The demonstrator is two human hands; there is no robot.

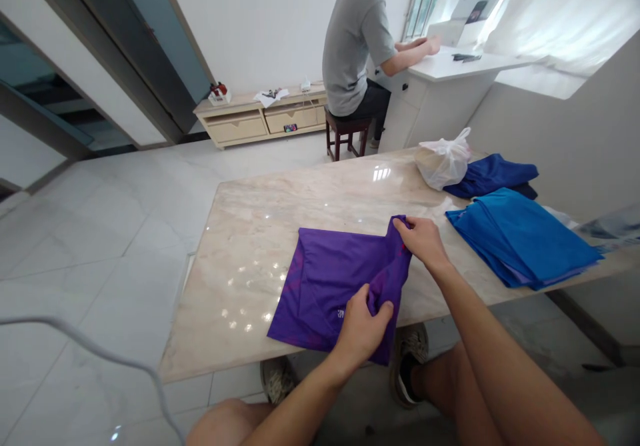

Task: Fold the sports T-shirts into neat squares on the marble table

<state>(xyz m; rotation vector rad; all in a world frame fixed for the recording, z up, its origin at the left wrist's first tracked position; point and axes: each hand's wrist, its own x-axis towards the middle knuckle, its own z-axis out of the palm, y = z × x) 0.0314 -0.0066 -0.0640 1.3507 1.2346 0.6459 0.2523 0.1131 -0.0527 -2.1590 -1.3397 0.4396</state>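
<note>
A purple garment [325,279] lies partly folded on the marble table [260,233], near its front edge. My left hand [363,326] pinches a fold of the purple cloth at the near right corner. My right hand [423,239] grips the far right corner of the same garment, fingers closed on the fabric. Both forearms reach in from the lower right.
A stack of folded blue garments [520,236] lies at the table's right, a darker blue garment [493,174] and a white plastic bag [443,159] behind it. Another person [357,46] sits on a stool at a white desk beyond. A low cabinet [260,116] lines the wall.
</note>
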